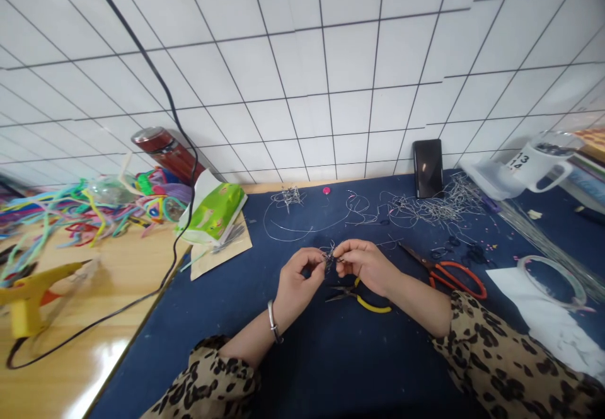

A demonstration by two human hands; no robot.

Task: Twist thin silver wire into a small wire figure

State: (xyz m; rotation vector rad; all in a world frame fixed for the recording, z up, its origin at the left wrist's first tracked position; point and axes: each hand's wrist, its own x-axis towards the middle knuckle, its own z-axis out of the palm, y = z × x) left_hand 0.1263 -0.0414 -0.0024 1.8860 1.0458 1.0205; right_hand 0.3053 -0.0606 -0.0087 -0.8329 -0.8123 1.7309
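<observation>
Thumb and fingers of my left hand (302, 275) are pinched on one side of a small tangled wire piece (329, 256). From the other side my right hand (363, 264) pinches the same piece, and a thin wire end sticks up between the hands. Its exact shape is partly hidden by my fingertips. Just below my right hand, yellow-handled pliers (373, 306) lie on the dark blue mat (331, 356). A similar wire cluster (289, 197) sits farther back, with a long loose wire curving from it. Scissors with orange handles (458, 279) rest right of my right wrist.
Loose wire (425, 210) is heaped at the back right, before a black phone (428, 168) leaning on the tiled wall. A white mug (543, 166) stands far right. Leftward are a green tissue pack (215, 212), colourful pipe cleaners (104, 208) and a yellow glue gun (33, 293) with its black cord.
</observation>
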